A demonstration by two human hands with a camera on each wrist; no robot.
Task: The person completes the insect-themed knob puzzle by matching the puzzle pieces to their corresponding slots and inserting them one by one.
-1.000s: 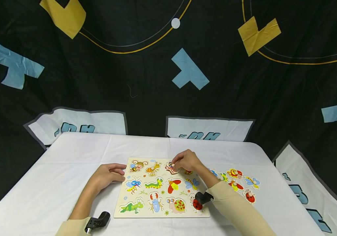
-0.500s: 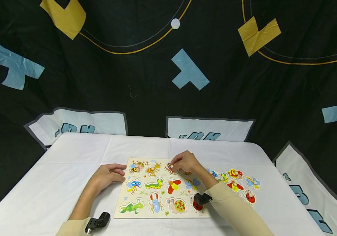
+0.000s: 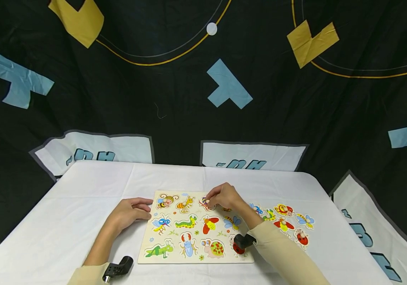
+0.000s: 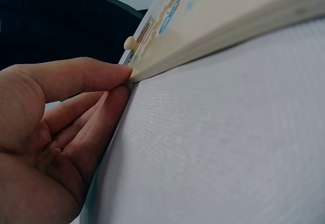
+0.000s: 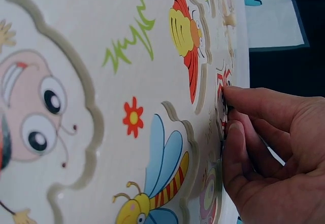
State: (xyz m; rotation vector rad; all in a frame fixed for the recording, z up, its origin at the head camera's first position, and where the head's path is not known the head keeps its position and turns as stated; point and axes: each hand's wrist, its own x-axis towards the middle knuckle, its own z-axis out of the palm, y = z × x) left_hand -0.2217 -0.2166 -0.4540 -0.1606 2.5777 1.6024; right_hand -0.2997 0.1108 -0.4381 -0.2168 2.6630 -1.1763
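Note:
The cream wooden puzzle board (image 3: 175, 259) lies flat on the white table, printed with colourful insects in cut-out outlines. In the head view my right hand (image 3: 226, 196) is over its top row, thumb and fingers pinching the spider puzzle piece (image 3: 203, 203) at its knob. The right wrist view shows the fingertips of my right hand (image 5: 274, 142) at the spider's red legs, close against the board; whether the piece sits fully in its recess is hidden. My left hand (image 3: 126, 213) rests at the board's left edge, its fingertips touching that edge in the left wrist view (image 4: 76, 117).
Right of the board lie several loose insect pieces, among them a ladybird piece (image 3: 301, 236), a red-and-yellow bug piece (image 3: 284, 225) and a dragonfly-like piece (image 3: 305, 220). My right forearm partly covers this group. A black patterned curtain (image 3: 175, 130) hangs behind the white table (image 3: 93, 186).
My right hand and the spider piece have shifted slightly left over the top row, then stayed nearly still. The left hand and the board have hardly moved.

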